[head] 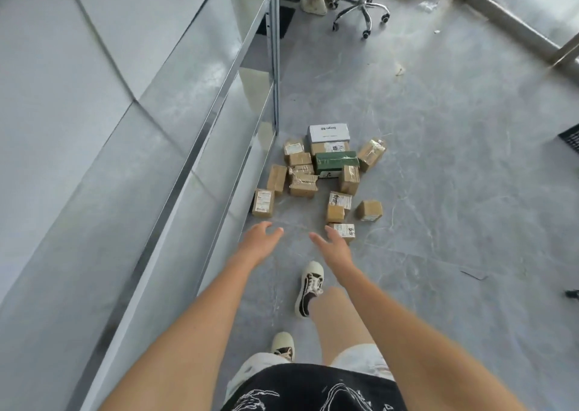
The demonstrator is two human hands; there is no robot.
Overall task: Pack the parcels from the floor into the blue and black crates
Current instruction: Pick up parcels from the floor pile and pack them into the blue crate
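From the head camera, the person stands on a grey floor [454,191] with both bare arms stretched forward and down. The left hand [255,243] is spread open, fingers curled slightly, holding nothing. The right hand [333,244] is likewise open and empty, its fingers apart; its fingertips overlap the nearest small parcel [346,231] in this view, though whether they touch it cannot be told.

The parcels lie in a loose cluster on the floor just ahead of the hands, beside the foot of a metal shelving unit [200,147] that runs along the left. Most are brown cardboard boxes wrapped in tape. At the far end sits a white box [328,132] with a brown box [329,147] against it, and a green box [336,160] lies just in front of those (its long side towards the camera). A labelled box [263,203] rests close to the shelving, and a small brown cube [369,211] sits a little apart on the right.

Below the arms, black-and-white sneakers [308,288] show on the floor. Farther back, a wheeled office chair [363,10] stands with another person's feet [313,5] beside it.
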